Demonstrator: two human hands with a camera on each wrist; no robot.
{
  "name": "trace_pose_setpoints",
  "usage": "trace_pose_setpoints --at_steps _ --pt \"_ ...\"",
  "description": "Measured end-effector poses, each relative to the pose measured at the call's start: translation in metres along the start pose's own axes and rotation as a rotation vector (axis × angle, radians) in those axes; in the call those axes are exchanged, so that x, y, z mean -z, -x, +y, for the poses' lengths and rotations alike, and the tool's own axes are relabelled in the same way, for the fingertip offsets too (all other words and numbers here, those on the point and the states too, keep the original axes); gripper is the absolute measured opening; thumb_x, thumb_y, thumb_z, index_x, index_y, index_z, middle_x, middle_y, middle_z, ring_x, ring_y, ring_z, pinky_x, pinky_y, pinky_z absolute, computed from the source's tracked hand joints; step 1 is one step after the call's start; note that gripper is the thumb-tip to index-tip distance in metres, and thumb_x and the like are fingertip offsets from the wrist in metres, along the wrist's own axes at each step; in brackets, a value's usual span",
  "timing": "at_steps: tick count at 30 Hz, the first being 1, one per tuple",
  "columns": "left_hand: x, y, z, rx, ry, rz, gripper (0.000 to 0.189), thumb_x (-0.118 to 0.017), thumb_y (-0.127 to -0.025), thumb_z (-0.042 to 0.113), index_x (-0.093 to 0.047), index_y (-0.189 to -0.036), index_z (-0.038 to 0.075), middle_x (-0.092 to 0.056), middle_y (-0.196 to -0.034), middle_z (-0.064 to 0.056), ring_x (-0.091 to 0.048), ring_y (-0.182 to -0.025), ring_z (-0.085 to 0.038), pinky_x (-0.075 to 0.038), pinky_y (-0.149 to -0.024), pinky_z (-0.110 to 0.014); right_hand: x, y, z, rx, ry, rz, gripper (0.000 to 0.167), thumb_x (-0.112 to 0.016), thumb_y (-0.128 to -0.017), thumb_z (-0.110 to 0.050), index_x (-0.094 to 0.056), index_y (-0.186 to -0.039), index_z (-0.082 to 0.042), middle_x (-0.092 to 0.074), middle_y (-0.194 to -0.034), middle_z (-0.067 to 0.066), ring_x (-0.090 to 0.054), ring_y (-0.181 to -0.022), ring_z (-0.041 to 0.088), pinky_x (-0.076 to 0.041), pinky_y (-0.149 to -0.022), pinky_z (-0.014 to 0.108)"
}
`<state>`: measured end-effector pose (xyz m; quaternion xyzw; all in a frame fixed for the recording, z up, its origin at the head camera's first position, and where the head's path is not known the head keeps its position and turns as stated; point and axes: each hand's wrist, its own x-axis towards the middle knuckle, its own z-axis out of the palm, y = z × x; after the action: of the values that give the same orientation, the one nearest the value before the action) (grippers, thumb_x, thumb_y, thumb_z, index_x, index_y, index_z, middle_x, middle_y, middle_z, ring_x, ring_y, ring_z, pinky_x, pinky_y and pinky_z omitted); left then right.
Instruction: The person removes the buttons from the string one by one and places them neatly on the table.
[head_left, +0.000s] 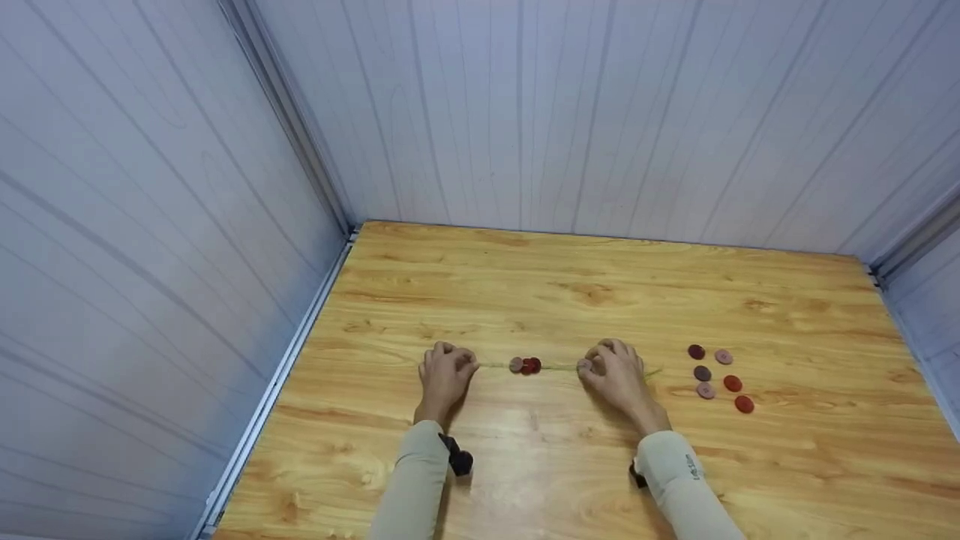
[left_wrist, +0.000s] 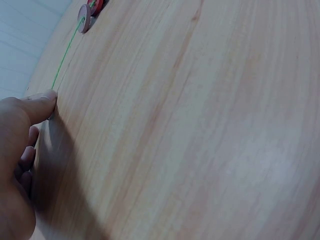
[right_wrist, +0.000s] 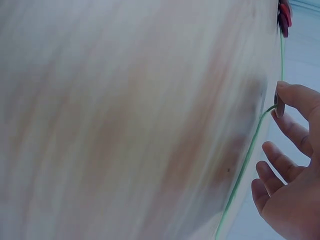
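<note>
A thin green string [left_wrist: 65,57] runs between the two hands over the wooden table. My left hand [head_left: 447,373] pinches one end of it between thumb and forefinger. Threaded along its middle is a small group of buttons: a pinkish one [head_left: 516,365] on the left, with dark red ones [head_left: 531,365] beside it. My right hand [head_left: 616,375] pinches another pinkish button [right_wrist: 280,103] that the string passes through. Past that hand, the string's free tail [right_wrist: 243,172] trails off to the right.
Several loose buttons lie right of the right hand: a dark maroon one [head_left: 696,352], a dark grey-purple one [head_left: 702,373], pinkish ones [head_left: 723,357] and red ones [head_left: 733,383]. The wooden table [head_left: 585,480] meets pale panel walls [head_left: 480,112] at the back and sides.
</note>
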<state>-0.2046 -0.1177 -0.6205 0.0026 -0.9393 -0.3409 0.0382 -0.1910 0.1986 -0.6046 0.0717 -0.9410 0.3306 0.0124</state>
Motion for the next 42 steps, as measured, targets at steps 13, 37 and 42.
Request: trace_pose_setpoints --at_steps 13,37,42 --pt "0.000 -0.001 0.000 0.010 -0.017 -0.020 0.007 -0.069 -0.087 0.034 -0.070 -0.086 0.027 -0.052 -0.115 -0.006 -0.043 -0.104 -0.028 -0.029 -0.090 -0.049 0.015 0.005 0.015 -0.016 -0.003 0.014 0.023 -0.065 -0.091 -0.029 -0.064 -0.105 -0.011 -0.047 -0.135 0.019 -0.034 -0.128 0.041 -0.018 -0.105 0.060" --pt "0.001 0.001 0.000 -0.007 -0.008 0.021 0.009 -0.071 -0.086 0.033 -0.070 -0.086 0.024 -0.055 -0.112 -0.006 -0.045 -0.101 -0.028 -0.030 -0.089 -0.050 0.035 0.017 0.040 -0.058 0.019 0.036 0.026 -0.068 -0.089 -0.027 -0.063 -0.107 -0.008 -0.044 -0.135 0.023 -0.031 -0.129 0.045 -0.019 -0.103 0.061" --pt "0.000 0.000 0.001 -0.003 -0.004 0.012 0.009 -0.071 -0.086 0.033 -0.070 -0.085 0.024 -0.055 -0.112 -0.006 -0.044 -0.100 -0.027 -0.030 -0.088 -0.049 0.038 0.021 0.044 -0.063 0.026 0.030 0.027 -0.066 -0.090 -0.027 -0.063 -0.108 -0.008 -0.042 -0.137 0.024 -0.030 -0.130 0.046 -0.018 -0.104 0.062"
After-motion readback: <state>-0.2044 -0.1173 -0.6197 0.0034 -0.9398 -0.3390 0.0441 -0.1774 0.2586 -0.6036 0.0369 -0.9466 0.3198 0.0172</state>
